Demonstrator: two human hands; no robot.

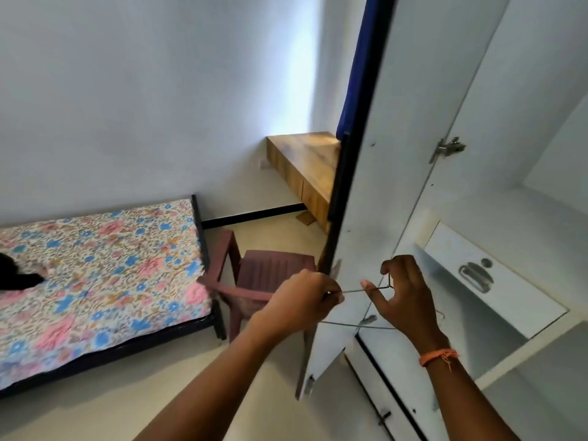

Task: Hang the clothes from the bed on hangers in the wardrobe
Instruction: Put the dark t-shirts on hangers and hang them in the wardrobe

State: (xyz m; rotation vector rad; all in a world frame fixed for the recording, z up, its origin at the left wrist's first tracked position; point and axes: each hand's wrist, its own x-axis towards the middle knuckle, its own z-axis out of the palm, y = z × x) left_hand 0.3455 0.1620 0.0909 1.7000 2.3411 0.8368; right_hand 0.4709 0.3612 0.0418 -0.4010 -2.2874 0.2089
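A thin wire hanger (356, 327) is held in front of the open white wardrobe door (397, 160). My left hand (300, 302) pinches one end of the wire. My right hand (405, 291) hooks its curled fingers round the hanger's bent top. A dark garment (17, 273) lies on the bed (95, 275) with the floral sheet, at the far left edge of view. The wardrobe interior (534, 237) is white and shows a drawer with a metal handle (475, 276); no rail is visible.
A maroon plastic chair (254, 281) stands between the bed and the wardrobe door, just beyond my left hand. A wooden desk (302, 167) is fixed in the far corner. A blue curtain (359, 65) hangs behind the door's dark edge.
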